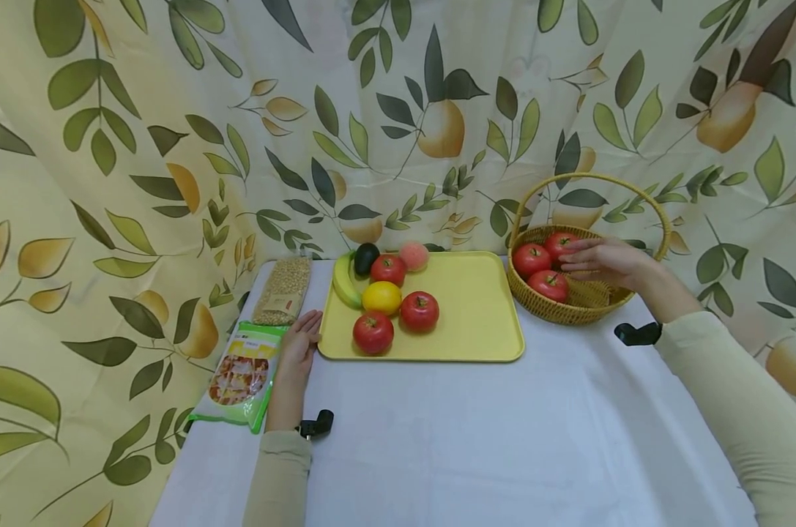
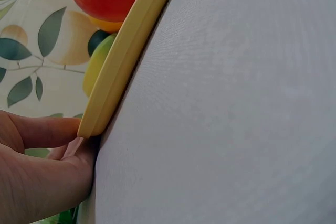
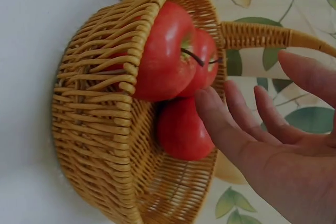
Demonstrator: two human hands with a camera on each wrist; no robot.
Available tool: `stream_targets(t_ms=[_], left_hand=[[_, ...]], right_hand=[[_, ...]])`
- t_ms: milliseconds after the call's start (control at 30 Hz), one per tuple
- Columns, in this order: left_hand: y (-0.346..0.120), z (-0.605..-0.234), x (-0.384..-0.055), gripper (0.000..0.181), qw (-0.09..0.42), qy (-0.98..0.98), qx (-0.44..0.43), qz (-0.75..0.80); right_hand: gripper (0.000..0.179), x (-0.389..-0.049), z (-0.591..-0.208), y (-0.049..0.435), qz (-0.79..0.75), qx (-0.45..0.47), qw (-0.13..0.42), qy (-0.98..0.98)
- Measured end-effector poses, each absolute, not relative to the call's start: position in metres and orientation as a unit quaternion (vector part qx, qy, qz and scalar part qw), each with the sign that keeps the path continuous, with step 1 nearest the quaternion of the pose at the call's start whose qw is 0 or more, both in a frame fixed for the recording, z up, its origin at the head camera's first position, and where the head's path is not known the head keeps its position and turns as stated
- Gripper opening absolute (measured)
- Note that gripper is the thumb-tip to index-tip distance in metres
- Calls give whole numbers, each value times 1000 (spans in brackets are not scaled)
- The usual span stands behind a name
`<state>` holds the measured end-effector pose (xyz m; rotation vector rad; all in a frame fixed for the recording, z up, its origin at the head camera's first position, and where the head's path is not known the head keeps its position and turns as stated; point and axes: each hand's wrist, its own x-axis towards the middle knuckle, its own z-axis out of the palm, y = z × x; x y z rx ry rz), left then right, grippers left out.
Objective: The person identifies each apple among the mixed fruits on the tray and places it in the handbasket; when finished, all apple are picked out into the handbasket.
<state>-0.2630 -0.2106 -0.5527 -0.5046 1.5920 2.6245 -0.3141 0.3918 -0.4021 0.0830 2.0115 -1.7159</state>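
Faced a leafy curtain (image 1: 398, 110) across a white-clothed tabletop (image 1: 477, 439); pinched the yellow tray (image 1: 473, 311) with left hand (image 1: 298, 344); held right hand (image 1: 602, 261), relaxed, over basket (image 1: 556, 312) at right.

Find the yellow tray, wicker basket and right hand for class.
Yellow tray (image 1: 477, 309): head view, bare flat surface.
Wicker basket (image 3: 92, 116): right wrist view, woven outer wall.
Right hand (image 1: 610, 261): head view, middle of the hand.

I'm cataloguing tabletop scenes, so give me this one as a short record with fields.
left hand: holds the left rim of the yellow tray
right hand: over the wicker basket, holding nothing
tray apples: three, red
other fruit on tray: lemon, banana, peach, dark oval fruit
basket apples: three, red
left of tray: grain bag, green-and-white bag
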Motion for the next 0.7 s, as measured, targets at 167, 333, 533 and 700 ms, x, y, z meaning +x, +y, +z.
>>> stream_targets(t_ms=[167, 333, 533, 700], left_hand=[[-210, -552, -262, 75, 13, 512, -164, 843], [-209, -550, -260, 75, 12, 509, -168, 844], [-209, -549, -260, 75, 9, 510, -170, 843], [-208, -547, -261, 75, 11, 511, -171, 842]], right_hand=[[64, -312, -395, 385, -612, 18, 233, 755], [66, -309, -388, 378, -609, 7, 229, 759], [68, -305, -381, 364, -617, 5, 224, 754], [65, -304, -379, 354, -619, -14, 224, 752]])
